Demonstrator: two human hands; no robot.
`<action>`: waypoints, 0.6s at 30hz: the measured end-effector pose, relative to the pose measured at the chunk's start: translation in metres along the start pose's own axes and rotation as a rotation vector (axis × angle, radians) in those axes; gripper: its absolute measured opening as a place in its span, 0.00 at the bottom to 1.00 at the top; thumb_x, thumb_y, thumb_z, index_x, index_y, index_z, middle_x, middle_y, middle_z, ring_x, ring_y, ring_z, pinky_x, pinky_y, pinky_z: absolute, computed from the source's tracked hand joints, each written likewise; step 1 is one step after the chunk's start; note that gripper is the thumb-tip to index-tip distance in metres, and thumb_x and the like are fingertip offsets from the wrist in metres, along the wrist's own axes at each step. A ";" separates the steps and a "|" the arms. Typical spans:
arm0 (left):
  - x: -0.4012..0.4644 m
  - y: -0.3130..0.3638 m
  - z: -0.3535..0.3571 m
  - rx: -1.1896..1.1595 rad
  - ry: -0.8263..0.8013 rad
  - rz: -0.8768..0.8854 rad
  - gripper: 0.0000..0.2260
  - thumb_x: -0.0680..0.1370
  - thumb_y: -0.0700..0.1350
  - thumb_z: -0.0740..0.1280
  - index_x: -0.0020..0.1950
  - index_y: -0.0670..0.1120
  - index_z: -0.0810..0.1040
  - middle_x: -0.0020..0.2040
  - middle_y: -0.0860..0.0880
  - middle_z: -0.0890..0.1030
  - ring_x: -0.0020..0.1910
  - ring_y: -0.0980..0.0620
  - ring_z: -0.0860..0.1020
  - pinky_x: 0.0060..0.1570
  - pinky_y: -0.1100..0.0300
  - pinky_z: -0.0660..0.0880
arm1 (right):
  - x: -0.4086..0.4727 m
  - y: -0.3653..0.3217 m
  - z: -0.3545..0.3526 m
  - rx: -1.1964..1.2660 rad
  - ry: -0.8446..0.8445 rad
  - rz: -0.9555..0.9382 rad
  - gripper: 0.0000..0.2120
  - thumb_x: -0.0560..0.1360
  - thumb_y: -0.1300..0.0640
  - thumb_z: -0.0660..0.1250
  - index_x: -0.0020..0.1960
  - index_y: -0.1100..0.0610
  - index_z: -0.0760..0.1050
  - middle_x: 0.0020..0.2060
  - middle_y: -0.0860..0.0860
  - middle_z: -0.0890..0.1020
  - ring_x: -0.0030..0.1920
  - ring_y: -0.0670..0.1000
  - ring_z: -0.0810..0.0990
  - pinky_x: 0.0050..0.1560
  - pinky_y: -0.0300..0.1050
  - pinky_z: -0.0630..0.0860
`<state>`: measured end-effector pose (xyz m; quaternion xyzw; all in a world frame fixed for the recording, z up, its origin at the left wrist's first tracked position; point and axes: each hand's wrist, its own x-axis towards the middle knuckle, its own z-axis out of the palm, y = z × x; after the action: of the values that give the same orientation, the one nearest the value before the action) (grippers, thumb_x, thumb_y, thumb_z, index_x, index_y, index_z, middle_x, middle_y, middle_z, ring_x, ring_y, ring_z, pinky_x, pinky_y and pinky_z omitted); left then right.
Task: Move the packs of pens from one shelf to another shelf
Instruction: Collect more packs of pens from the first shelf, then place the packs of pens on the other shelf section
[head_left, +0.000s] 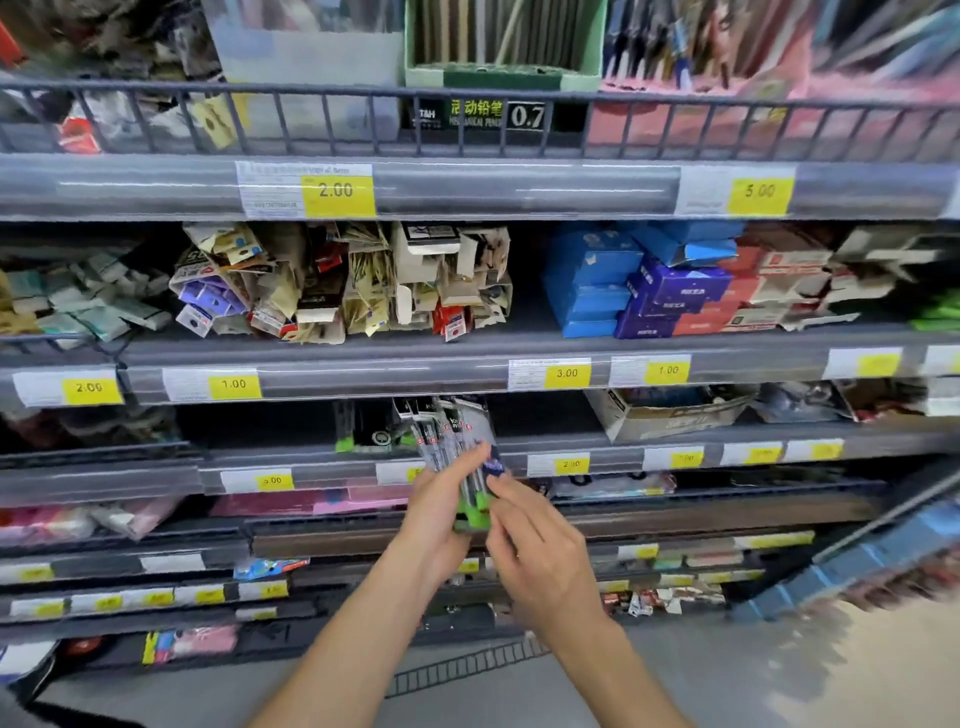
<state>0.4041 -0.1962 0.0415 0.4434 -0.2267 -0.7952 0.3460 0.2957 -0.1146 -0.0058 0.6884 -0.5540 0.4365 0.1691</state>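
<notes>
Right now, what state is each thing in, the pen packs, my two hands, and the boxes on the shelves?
Pen packs: fanned bundle, held upright before the shelf.
Left hand: grips the bundle.
Right hand: fingertips pinch the bundle's edge.
Blue boxes: stacked, closed.
Cardboard box: open, tilted.

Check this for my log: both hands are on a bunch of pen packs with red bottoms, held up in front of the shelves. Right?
Not quite. The pen packs have green bottoms, not red, as the head view shows. The rest stands: the left hand grips the bunch and the right hand touches it, in front of the shelves.
</notes>
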 end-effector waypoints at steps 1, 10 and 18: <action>-0.001 -0.005 0.006 0.003 -0.041 -0.031 0.18 0.76 0.41 0.76 0.64 0.37 0.79 0.54 0.35 0.84 0.49 0.41 0.84 0.51 0.48 0.82 | -0.003 0.003 -0.009 0.015 -0.011 0.019 0.08 0.78 0.65 0.67 0.52 0.66 0.84 0.56 0.57 0.85 0.61 0.54 0.83 0.63 0.48 0.79; -0.017 -0.083 0.078 0.182 -0.254 -0.210 0.34 0.71 0.37 0.77 0.74 0.43 0.69 0.39 0.40 0.84 0.30 0.45 0.83 0.28 0.55 0.79 | -0.043 0.020 -0.117 0.162 0.179 0.701 0.13 0.76 0.56 0.69 0.60 0.57 0.81 0.56 0.48 0.80 0.58 0.46 0.80 0.58 0.46 0.78; -0.071 -0.140 0.204 0.276 -0.521 -0.206 0.20 0.68 0.42 0.79 0.58 0.40 0.80 0.43 0.40 0.87 0.31 0.44 0.84 0.27 0.54 0.79 | -0.065 0.060 -0.253 0.396 0.187 1.066 0.12 0.75 0.45 0.70 0.58 0.41 0.84 0.43 0.49 0.84 0.44 0.48 0.80 0.50 0.56 0.78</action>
<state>0.2054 -0.0396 0.0896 0.2883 -0.3673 -0.8746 0.1306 0.1358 0.0868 0.0698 0.2910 -0.7148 0.6160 -0.1580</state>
